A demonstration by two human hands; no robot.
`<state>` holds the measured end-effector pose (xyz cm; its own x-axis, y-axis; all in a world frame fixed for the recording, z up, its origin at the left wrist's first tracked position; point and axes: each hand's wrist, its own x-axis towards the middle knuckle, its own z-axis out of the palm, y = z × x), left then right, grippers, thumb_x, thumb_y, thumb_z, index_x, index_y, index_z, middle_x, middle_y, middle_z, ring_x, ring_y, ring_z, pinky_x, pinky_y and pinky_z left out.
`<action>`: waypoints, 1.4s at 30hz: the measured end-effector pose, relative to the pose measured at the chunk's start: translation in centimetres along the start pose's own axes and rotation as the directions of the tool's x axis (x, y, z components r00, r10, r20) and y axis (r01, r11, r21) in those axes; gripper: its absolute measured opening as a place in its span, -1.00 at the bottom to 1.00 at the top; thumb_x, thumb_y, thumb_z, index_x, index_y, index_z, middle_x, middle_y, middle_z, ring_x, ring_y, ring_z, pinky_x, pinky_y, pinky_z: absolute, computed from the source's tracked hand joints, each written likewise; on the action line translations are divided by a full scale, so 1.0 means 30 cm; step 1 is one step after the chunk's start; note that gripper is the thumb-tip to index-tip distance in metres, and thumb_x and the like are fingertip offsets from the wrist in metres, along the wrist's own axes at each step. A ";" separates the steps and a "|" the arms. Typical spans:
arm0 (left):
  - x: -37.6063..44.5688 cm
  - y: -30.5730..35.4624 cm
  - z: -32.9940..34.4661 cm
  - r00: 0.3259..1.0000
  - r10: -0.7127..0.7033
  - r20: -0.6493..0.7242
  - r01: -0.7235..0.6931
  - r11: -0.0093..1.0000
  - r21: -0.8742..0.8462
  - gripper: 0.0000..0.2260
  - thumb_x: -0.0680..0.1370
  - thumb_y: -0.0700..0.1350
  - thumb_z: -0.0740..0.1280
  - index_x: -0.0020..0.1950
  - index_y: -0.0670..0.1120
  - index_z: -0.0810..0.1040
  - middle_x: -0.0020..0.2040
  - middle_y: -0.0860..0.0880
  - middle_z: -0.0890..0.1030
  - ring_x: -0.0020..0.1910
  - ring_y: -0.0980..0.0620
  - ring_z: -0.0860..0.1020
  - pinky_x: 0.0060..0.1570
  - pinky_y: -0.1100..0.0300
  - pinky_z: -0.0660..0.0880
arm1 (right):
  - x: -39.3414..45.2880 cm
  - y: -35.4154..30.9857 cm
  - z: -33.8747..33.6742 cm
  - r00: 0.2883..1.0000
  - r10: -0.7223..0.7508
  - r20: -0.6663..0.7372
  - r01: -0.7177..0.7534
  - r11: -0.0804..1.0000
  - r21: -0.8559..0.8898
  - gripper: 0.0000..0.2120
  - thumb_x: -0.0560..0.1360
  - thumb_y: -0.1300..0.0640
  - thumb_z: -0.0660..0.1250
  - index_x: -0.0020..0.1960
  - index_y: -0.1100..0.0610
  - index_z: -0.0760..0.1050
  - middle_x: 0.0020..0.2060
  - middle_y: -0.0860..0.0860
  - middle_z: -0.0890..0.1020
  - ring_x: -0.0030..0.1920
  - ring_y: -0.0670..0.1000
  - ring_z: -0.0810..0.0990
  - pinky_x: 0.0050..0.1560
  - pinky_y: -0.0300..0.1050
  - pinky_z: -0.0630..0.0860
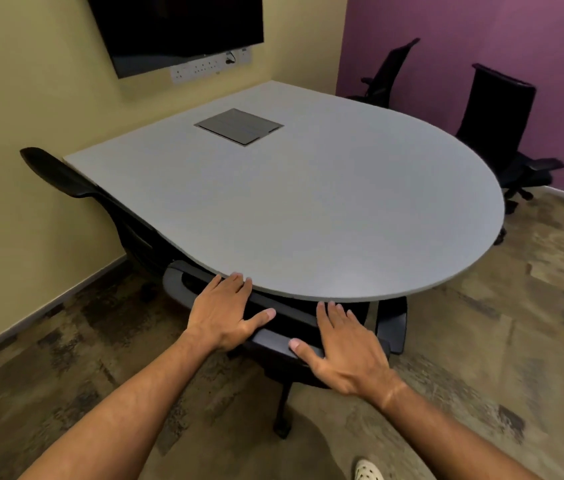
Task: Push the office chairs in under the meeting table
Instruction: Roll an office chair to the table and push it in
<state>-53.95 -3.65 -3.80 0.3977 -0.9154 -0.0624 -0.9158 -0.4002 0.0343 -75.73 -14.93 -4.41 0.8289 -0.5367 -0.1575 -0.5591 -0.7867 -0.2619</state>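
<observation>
A grey meeting table (308, 209) with a rounded near end fills the middle of the view. Directly below me a black office chair (284, 341) sits with its seat under the table's near edge; only its backrest top, armrests and one wheel leg show. My left hand (225, 313) lies flat on the left part of the backrest top, fingers spread and touching the table edge. My right hand (343, 344) rests flat on the right part, fingers spread. Another black chair (76, 181) is tucked at the table's left side. Two more black chairs (495, 126) (384, 74) stand back from the table by the purple wall.
A dark screen (176, 26) hangs on the yellow wall above a socket strip (204, 67). A grey cable hatch (239, 126) is set in the tabletop. Patterned brown carpet (481, 341) covers the floor. My white shoe (369, 471) shows at the bottom edge.
</observation>
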 end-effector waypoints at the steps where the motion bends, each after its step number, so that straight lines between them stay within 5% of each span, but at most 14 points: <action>1: -0.004 0.006 -0.001 1.000 -0.004 -0.006 0.003 1.000 -0.003 0.00 0.39 0.53 -0.29 0.55 -0.14 0.20 0.55 -0.12 0.25 0.55 -0.01 0.13 0.54 0.01 -0.03 | -0.005 0.001 0.002 1.000 0.015 -0.009 -0.015 1.000 -0.010 0.07 0.36 -0.57 -0.33 0.57 0.19 -0.04 0.55 0.19 0.11 0.56 0.10 0.05 0.53 -0.02 -0.08; 10: -0.044 0.153 0.001 0.996 -0.077 -0.034 0.076 0.997 -0.031 0.03 0.38 0.53 -0.34 0.52 -0.17 0.25 0.52 -0.16 0.31 0.54 -0.07 0.17 0.54 -0.03 0.02 | -0.051 0.088 -0.025 0.989 0.135 -0.064 -0.141 0.984 -0.107 -0.08 0.48 -0.40 -0.33 0.52 0.23 0.18 0.49 0.21 0.29 0.51 0.12 0.21 0.53 0.03 0.01; 17: -0.076 0.178 0.030 0.992 0.101 -0.078 -0.107 0.991 -0.079 -0.11 0.47 0.46 -0.27 0.52 -0.11 0.27 0.50 -0.13 0.35 0.51 -0.02 0.24 0.52 0.05 0.08 | -0.084 0.121 -0.038 0.966 0.240 -0.097 -0.251 0.959 -0.129 0.04 0.41 -0.45 -0.43 0.48 0.28 0.24 0.46 0.25 0.33 0.48 0.14 0.27 0.49 0.00 0.11; 23: -0.036 0.177 0.022 0.993 0.077 -0.086 -0.083 0.995 -0.062 -0.17 0.51 0.44 -0.20 0.46 -0.10 0.39 0.41 -0.12 0.47 0.45 -0.03 0.37 0.47 0.03 0.20 | -0.056 0.122 -0.041 0.952 0.270 -0.147 -0.288 0.951 -0.114 -0.01 0.45 -0.45 -0.32 0.44 0.26 0.33 0.40 0.23 0.43 0.43 0.13 0.35 0.44 -0.01 0.22; 29: 0.022 0.173 0.012 0.991 0.091 -0.103 -0.096 0.994 -0.049 -0.22 0.53 0.41 -0.12 0.38 -0.14 0.49 0.30 -0.13 0.57 0.34 -0.06 0.49 0.39 -0.04 0.32 | 0.000 0.149 -0.068 0.955 0.248 -0.163 -0.267 0.957 -0.110 -0.06 0.46 -0.42 -0.30 0.46 0.23 0.31 0.42 0.19 0.41 0.46 0.10 0.31 0.49 -0.04 0.12; 37: 0.102 0.154 0.012 0.995 0.041 -0.096 -0.045 0.998 -0.035 -0.16 0.50 0.45 -0.20 0.48 -0.09 0.36 0.42 -0.12 0.46 0.44 -0.04 0.37 0.47 -0.01 0.20 | 0.129 0.180 -0.095 0.962 0.252 -0.103 -0.263 0.957 -0.118 -0.31 0.53 -0.24 -0.04 0.43 0.23 0.35 0.41 0.20 0.41 0.44 0.10 0.33 0.46 -0.04 0.20; 42: 0.159 0.168 0.015 0.995 0.040 -0.090 -0.044 0.998 -0.042 -0.12 0.47 0.48 -0.25 0.53 -0.07 0.28 0.47 -0.12 0.39 0.48 -0.04 0.30 0.48 -0.02 0.13 | 0.195 0.213 -0.126 0.955 0.286 -0.083 -0.294 0.950 -0.105 -0.26 0.48 -0.22 -0.06 0.46 0.25 0.29 0.46 0.24 0.32 0.48 0.14 0.26 0.49 -0.01 0.15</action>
<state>-56.69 -10.01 -4.38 0.3637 -0.9310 0.0293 -0.9294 -0.3606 0.0793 -74.51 -24.24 -3.40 0.6297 -0.7629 -0.1467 -0.7767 -0.6214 -0.1027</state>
